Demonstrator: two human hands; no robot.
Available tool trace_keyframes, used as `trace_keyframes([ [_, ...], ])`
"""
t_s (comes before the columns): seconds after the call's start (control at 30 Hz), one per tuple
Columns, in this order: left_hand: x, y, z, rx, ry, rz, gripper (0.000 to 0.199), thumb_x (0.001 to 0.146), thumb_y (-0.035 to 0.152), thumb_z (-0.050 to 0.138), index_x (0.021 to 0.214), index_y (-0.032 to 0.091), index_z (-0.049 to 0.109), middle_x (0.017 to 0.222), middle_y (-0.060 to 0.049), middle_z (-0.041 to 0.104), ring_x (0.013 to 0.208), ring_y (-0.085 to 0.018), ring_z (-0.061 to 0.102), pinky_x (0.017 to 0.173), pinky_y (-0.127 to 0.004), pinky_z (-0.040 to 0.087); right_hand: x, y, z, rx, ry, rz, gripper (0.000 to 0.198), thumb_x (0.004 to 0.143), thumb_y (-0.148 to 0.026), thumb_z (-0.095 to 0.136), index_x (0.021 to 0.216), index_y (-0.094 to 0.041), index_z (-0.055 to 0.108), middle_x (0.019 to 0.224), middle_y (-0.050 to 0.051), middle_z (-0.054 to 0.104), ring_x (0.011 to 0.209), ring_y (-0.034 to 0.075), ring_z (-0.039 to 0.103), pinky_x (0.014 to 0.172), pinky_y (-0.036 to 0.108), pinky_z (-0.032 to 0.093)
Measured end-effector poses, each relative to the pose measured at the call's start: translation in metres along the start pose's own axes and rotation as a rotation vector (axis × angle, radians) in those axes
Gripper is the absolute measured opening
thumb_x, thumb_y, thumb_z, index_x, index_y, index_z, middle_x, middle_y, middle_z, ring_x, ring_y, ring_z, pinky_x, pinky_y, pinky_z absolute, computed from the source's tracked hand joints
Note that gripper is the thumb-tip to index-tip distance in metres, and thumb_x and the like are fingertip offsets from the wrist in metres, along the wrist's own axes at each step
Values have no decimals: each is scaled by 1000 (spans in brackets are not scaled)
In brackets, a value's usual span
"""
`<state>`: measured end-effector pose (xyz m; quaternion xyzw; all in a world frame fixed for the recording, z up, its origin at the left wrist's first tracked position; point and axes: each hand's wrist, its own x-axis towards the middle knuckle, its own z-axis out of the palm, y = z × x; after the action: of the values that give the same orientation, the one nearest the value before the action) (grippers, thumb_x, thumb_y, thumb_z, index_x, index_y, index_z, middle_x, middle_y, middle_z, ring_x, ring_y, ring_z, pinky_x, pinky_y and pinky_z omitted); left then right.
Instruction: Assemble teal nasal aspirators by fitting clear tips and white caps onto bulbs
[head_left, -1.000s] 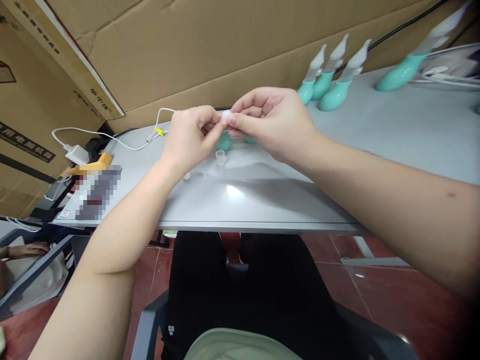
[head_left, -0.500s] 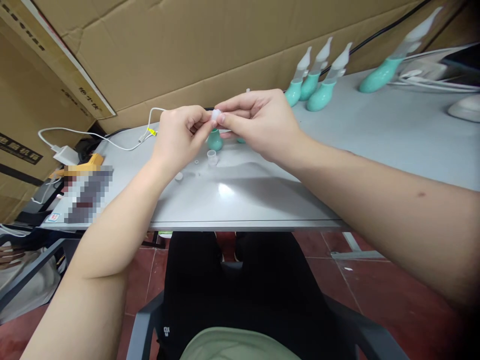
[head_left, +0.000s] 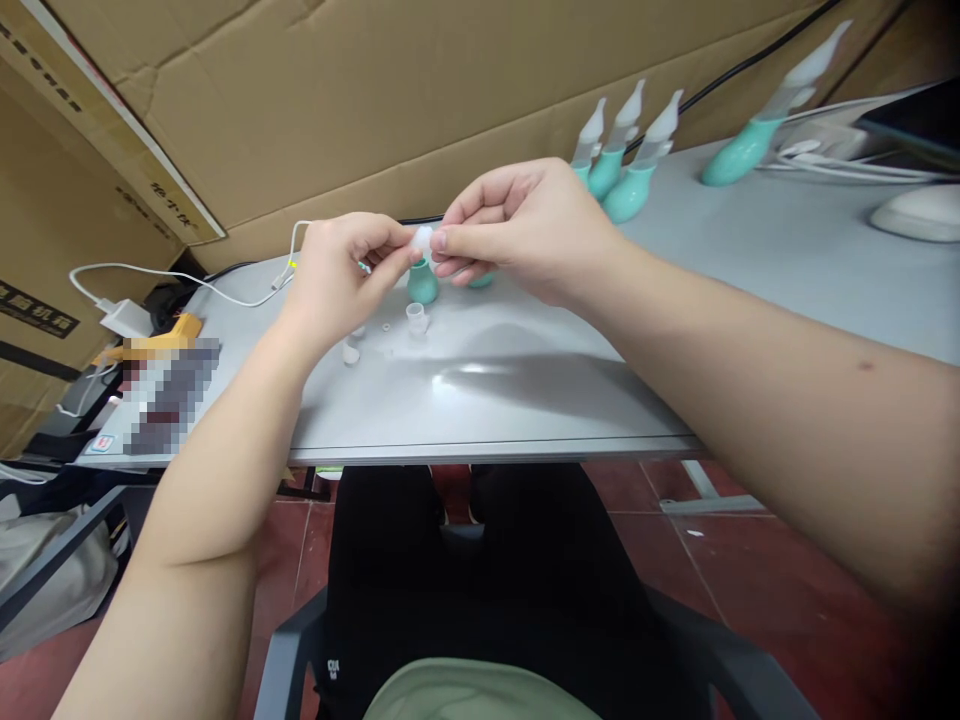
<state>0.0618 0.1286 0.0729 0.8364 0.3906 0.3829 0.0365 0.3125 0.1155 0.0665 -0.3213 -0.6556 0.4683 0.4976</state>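
Between the fingertips of both hands is a small white translucent plastic part (head_left: pixel 423 239), partly covered by the fingers. My left hand (head_left: pixel 341 265) pinches it from the left, and my right hand (head_left: pixel 517 230) has thumb and fingers at its right side. Just below them a green rubber bulb (head_left: pixel 423 284) stands on the table with its opening upward. In front of that bulb is a small clear plastic cup (head_left: pixel 416 319). Another green bulb (head_left: pixel 481 281) is mostly hidden behind my right hand. Small white pieces (head_left: pixel 351 351) lie near my left wrist.
Several assembled green bulb aspirators with white tips (head_left: pixel 631 190) stand at the back right; one more (head_left: pixel 742 152) leans farther right. A white mouse (head_left: pixel 916 212) and cables sit at the right. A white charger (head_left: pixel 127 317) and a yellow tool (head_left: pixel 180 330) lie left. Cardboard (head_left: pixel 390 110) walls the back.
The view has shifted slightly. Both hands still hold the white part, and the right hand's fingers have opened out somewhat around it.
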Motion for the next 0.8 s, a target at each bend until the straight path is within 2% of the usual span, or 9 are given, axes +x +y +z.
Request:
trace_keyframes([
  [0.07,1,-1,-10,-32,-13,43,45,107,58,76,111,15,89,102,-6,89,86,-5,72,87,-22,62,1,-8,-4,-71,-33,16,38,87,-42,116,83,-29,81,94,6,86,94,31,84,94,51,77],
  [0.13,1,-2,-21,-79,-58,85,41,101,53,82,108,14,92,94,-5,87,80,-3,67,83,-22,63,2,-13,-7,-224,-121,43,29,88,-29,111,83,-25,83,86,5,83,81,27,81,81,42,72],
  [0.2,1,-1,-29,-109,-206,121,28,93,41,85,101,15,93,81,-3,81,71,-2,59,70,-22,57,4,-15,-10,-447,-272,67,18,89,-14,99,83,-22,85,76,1,78,69,21,74,70,36,62],
  [0.23,0,0,-32,-119,-261,148,20,87,36,86,91,17,90,71,-1,74,66,-2,55,61,-22,50,5,-14,-10,-562,-351,74,17,90,-9,93,83,-22,86,71,-1,75,63,18,69,66,34,56],
  [0.33,-2,8,-34,-3,-457,99,16,81,21,75,88,17,88,68,1,72,64,-1,56,64,-20,48,7,-8,-10,-817,-539,76,22,91,-3,84,81,-22,86,65,-5,68,55,15,56,60,35,43],
  [0.47,-7,20,-27,191,-554,33,23,76,19,69,87,16,89,72,1,76,64,-2,55,68,-21,45,3,-6,-6,-878,-565,56,15,93,-8,88,84,-20,88,67,-5,65,60,16,52,64,37,39],
  [0.57,-9,24,-22,281,-596,9,23,77,23,71,88,19,91,73,1,77,63,-4,56,69,-22,41,-2,-11,-2,-871,-604,86,15,97,-7,81,90,-17,89,71,-3,68,63,16,52,69,39,40],
  [0.67,-10,26,-19,335,-638,-28,24,79,26,72,89,21,93,75,0,79,65,-5,59,70,-23,40,-4,-14,2,-861,-648,71,18,99,-5,76,92,-15,89,71,-2,67,64,15,51,71,39,39],
  [0.8,-9,27,-17,347,-678,-79,23,83,30,75,93,23,94,77,0,80,66,-6,60,70,-24,40,-1,-9,4,-892,-613,68,16,97,-4,85,90,-17,90,70,-4,68,61,14,52,69,38,40],
])
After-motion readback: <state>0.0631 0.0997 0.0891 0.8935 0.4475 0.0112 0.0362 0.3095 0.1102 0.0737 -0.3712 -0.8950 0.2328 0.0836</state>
